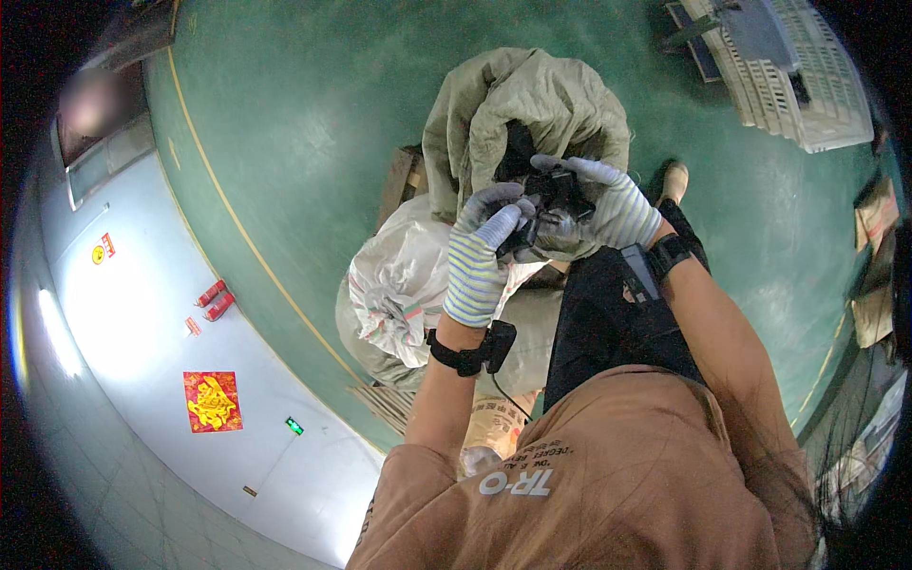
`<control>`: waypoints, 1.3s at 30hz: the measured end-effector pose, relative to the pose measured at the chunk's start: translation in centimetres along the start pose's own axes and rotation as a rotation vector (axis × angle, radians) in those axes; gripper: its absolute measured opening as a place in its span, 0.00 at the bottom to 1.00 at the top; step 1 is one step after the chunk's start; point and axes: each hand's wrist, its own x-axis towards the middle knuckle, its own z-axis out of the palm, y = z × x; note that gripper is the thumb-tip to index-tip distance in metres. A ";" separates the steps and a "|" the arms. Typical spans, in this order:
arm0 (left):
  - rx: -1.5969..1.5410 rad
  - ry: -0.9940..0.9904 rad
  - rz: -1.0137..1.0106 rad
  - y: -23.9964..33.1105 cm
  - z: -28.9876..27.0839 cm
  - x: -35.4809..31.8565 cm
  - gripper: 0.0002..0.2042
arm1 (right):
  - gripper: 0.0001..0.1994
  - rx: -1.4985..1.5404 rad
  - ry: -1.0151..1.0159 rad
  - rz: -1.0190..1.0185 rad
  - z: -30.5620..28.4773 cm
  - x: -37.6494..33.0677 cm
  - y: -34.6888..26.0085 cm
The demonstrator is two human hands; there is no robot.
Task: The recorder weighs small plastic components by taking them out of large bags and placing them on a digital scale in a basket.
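Over the mouth of a grey-green woven sack (541, 90), both my hands wear striped knit gloves. My left hand (483, 249) is closed, thumb and fingers pinching a small black part (520, 237). Across from it, my right hand (616, 201) is curled around a black plastic part (562, 193), with its fingers over the top. The two hands are close together, and the exact shape of the black parts is hard to make out. More dark material (516, 147) shows inside the sack's opening, just beyond my fingers.
A knotted white woven sack (404, 275) sits left of the green one, beside a wooden pallet (397, 185). White plastic crates (793, 81) are stacked at the far right. Cartons (876, 214) line the right edge. Red fire extinguishers (217, 299) stand by the left wall.
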 end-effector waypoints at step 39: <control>-0.898 -0.117 -0.304 -7.2 3.4 6.6 0.19 | 0.26 0.308 0.107 -0.248 -3.6 -15.0 -10.7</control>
